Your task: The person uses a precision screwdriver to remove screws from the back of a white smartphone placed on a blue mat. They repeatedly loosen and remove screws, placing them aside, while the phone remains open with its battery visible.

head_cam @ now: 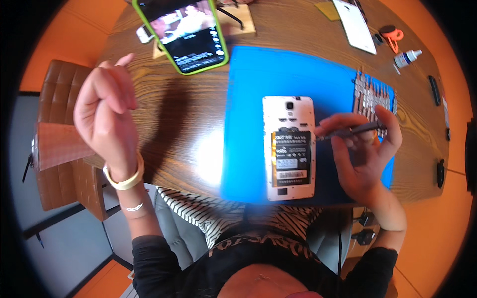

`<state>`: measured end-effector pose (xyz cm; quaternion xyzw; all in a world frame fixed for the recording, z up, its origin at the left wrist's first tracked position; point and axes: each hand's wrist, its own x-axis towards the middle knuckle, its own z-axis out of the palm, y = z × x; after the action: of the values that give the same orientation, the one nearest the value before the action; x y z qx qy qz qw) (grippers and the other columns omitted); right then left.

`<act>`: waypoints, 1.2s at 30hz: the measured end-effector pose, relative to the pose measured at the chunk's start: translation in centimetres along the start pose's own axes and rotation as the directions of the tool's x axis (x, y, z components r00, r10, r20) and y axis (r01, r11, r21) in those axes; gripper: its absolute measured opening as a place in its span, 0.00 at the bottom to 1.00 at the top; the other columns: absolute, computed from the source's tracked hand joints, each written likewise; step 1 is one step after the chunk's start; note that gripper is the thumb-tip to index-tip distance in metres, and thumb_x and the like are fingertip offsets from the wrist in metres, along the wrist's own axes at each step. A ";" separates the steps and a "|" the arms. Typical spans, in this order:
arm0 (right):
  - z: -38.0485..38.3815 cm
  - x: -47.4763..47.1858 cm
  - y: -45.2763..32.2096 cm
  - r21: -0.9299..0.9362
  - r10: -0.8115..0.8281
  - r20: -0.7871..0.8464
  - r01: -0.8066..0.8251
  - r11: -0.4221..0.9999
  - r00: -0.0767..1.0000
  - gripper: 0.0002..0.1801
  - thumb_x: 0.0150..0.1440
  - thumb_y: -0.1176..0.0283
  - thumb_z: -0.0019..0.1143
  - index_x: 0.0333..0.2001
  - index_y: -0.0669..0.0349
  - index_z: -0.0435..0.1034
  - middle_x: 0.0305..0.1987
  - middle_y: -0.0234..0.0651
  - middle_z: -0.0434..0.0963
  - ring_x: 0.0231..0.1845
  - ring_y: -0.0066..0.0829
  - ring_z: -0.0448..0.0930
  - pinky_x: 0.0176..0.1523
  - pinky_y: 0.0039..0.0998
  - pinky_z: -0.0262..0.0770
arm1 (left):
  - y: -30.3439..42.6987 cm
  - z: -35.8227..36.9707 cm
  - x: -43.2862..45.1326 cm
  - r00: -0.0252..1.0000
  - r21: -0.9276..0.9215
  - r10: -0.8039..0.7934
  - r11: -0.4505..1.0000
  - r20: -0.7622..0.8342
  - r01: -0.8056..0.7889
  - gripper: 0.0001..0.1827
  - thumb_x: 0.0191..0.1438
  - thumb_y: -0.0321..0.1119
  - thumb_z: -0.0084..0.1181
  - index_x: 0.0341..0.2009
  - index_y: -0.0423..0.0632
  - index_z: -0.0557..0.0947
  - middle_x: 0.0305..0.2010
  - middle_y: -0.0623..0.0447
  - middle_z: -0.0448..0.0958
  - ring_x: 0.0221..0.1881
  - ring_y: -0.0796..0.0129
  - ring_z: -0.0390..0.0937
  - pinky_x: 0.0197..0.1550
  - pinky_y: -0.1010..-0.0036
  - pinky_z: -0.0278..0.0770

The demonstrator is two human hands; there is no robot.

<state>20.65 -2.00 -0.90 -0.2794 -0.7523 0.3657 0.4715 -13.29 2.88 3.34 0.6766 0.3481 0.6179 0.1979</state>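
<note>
A white smartphone point(289, 193) with its back cover off lies on a blue work mat point(253, 74), its black battery point(292, 158) facing up. My right hand point(363, 156) grips a slim dark screwdriver point(357, 129) between thumb and fingers. Its tip points left, close to the phone's right edge; whether it touches cannot be made out. Raised over the table's left side is my left hand point(108, 100), away from the opened phone. Its fingers curl in, one fingertip poking out, and the palm side is hidden.
A lit phone in a green case point(223, 56) leans on a wooden stand point(238, 22). Several screwdriver bits point(369, 93) lie on the mat's right side. Beyond are a white tablet-like panel point(356, 28), an orange-handled item point(393, 35) and a small dropper bottle point(406, 58).
</note>
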 end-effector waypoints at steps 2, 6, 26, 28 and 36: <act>0.0 0.0 -0.3 0.016 0.023 0.004 -0.023 1.000 1.000 0.40 0.58 0.94 0.41 0.68 0.55 0.38 0.50 0.53 0.73 0.51 0.39 0.80 0.54 0.36 0.80 | 0.2 -0.3 0.0 0.999 0.004 0.022 1.000 0.025 -0.023 0.16 0.47 0.14 0.35 0.17 0.49 0.67 0.18 0.58 0.62 0.22 0.75 0.59 0.63 0.53 0.69; -0.3 0.1 -0.6 -0.006 -0.015 -0.007 0.015 1.000 1.000 0.40 0.56 0.94 0.41 0.68 0.57 0.41 0.50 0.52 0.74 0.49 0.38 0.81 0.53 0.35 0.81 | 0.7 -1.0 0.1 0.996 0.109 0.060 0.992 0.062 -0.067 0.16 0.46 0.14 0.32 0.18 0.51 0.67 0.18 0.57 0.62 0.21 0.75 0.58 0.65 0.49 0.67; -0.9 0.2 -1.6 -0.087 0.005 0.105 0.004 0.996 0.995 0.41 0.57 0.94 0.42 0.67 0.53 0.37 0.50 0.56 0.73 0.47 0.38 0.81 0.53 0.39 0.79 | 2.2 -1.1 -0.3 0.996 0.005 0.016 1.000 0.091 -0.016 0.15 0.45 0.12 0.36 0.19 0.49 0.65 0.22 0.56 0.59 0.27 0.72 0.55 0.37 0.71 0.60; -1.0 0.5 -1.8 -0.129 0.007 0.115 0.007 0.992 0.993 0.41 0.57 0.93 0.45 0.66 0.54 0.39 0.50 0.55 0.73 0.47 0.38 0.81 0.53 0.39 0.79 | 2.2 -1.0 -0.3 0.995 0.014 0.020 1.000 0.097 -0.022 0.14 0.45 0.12 0.36 0.19 0.48 0.66 0.22 0.56 0.59 0.27 0.72 0.55 0.37 0.71 0.61; -1.5 1.0 -2.7 -0.269 0.070 0.151 -0.027 0.963 0.986 0.42 0.54 0.92 0.58 0.65 0.55 0.44 0.48 0.52 0.75 0.47 0.37 0.81 0.51 0.37 0.81 | 2.2 -0.4 -0.4 0.993 0.054 0.018 0.998 0.118 -0.024 0.14 0.45 0.12 0.36 0.19 0.47 0.67 0.22 0.54 0.62 0.27 0.72 0.57 0.37 0.71 0.64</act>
<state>21.41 -2.33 2.23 -0.3284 -0.8228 0.2940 0.3589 -13.17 1.00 4.64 0.7206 0.3455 0.5693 0.1929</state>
